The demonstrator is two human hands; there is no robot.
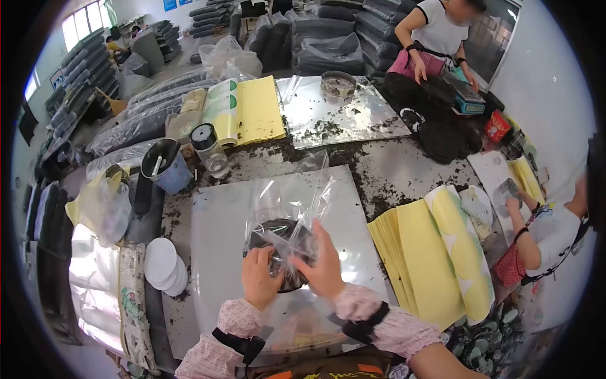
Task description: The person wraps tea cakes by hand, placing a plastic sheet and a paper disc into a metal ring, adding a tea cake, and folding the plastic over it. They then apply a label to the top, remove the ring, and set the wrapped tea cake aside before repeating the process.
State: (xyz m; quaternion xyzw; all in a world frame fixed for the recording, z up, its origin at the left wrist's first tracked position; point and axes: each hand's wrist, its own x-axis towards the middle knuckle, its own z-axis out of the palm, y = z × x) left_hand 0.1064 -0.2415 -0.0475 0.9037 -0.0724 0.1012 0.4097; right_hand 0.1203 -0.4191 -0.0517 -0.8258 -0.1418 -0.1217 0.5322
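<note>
On the pale metal sheet (221, 221) in front of me lies a dark round cake (278, 228) of pressed, crumbly material inside a clear plastic bag (290, 196). The bag's loose open end stands up on the far side. My left hand (259, 278) has its fingers curled over the bag at the near left edge of the cake. From the right, my right hand (323, 265) holds the bag, its thumb over the cake and its forefinger stretched along the side. Part of the cake is hidden by my hands and the creased plastic.
Yellow printed sheets (416, 252) lie right; white paper discs (165, 265) lie left. Beyond are a blue bucket (173, 174), a lidded jar (211, 155) and a second crumb-strewn metal sheet (366, 120). Dark cakes (445, 139) lie near a co-worker (439, 31); another person (549, 234) works at right.
</note>
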